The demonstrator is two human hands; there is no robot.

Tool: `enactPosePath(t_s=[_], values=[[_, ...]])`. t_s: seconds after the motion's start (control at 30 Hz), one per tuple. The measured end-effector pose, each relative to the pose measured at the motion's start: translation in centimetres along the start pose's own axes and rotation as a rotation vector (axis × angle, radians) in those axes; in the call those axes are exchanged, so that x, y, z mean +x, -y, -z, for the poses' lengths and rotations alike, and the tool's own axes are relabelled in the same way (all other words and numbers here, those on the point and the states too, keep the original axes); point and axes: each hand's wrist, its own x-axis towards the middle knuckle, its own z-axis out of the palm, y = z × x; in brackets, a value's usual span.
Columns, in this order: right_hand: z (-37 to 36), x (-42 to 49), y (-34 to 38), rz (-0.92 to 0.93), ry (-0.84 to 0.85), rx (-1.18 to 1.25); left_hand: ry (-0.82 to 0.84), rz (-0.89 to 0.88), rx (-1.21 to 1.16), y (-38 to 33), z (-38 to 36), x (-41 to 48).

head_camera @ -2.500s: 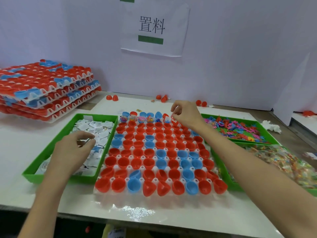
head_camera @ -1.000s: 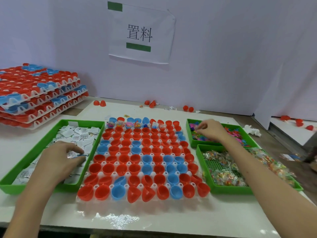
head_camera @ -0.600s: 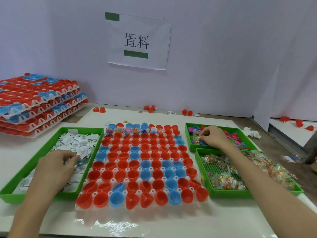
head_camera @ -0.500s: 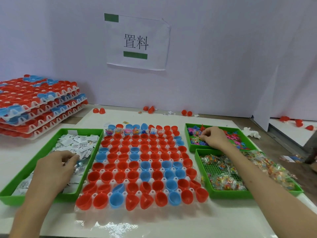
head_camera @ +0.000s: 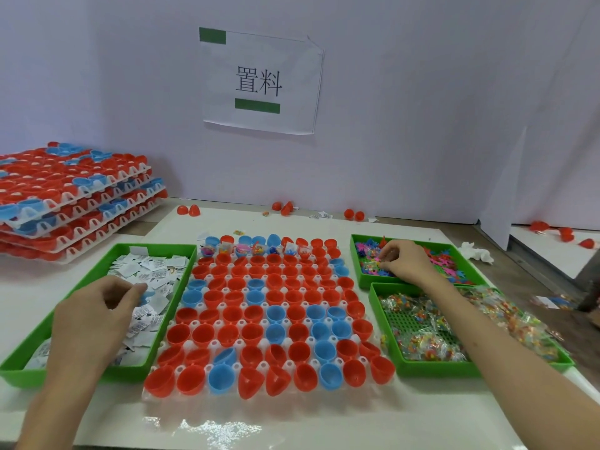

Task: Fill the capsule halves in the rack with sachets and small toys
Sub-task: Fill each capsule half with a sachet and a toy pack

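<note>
My hands reach down on either side of the rack (head_camera: 217, 344).
Left of the rack, my left hand (head_camera: 94, 316) curls over the sachets (head_camera: 152, 274); I cannot tell whether it holds one. Right of it, my right hand (head_camera: 402, 261) pinches one of the small toys (head_camera: 448, 271). The capsule halves (head_camera: 246, 332) sit in the rack.

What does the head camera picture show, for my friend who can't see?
A person's left hand reaches into a green tray of white sachets while the right hand picks among small toys in another green tray. Between them sits a rack of red and blue capsule halves, mostly empty.
</note>
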Motion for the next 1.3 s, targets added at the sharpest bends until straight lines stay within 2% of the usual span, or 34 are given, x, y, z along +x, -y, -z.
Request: enactPosePath(t_s=[0.2, 0.33, 0.47, 0.83, 1.07, 1.3], values=[[0.0, 0.0, 0.5, 0.017, 0.010, -0.030, 0.199, 0.029, 0.134, 0.0, 0.1, 0.3], [-0.3, -0.3, 0.3, 0.041, -0.160, -0.030, 0.353, -0.006, 0.367, -0.3, -0.1, 0.7], [-0.1, -0.3, 0.1, 0.028, -0.283, -0.019, 0.369, 0.014, 0.401, -0.4, 0.1, 0.8], [0.1, -0.3, -0.6, 0.035, -0.229, 0.112, 0.286, -0.016, 0.231, 0.0, -0.1, 0.4], [-0.1, -0.1, -0.9, 0.036, -0.219, 0.132, 0.030, 0.007, -0.077, 0.4, 0.5, 0.2], [-0.3, -0.3, -0.9, 0.069, -0.132, 0.112, -0.073, -0.018, -0.193, 0.8, 0.5, 0.3]])
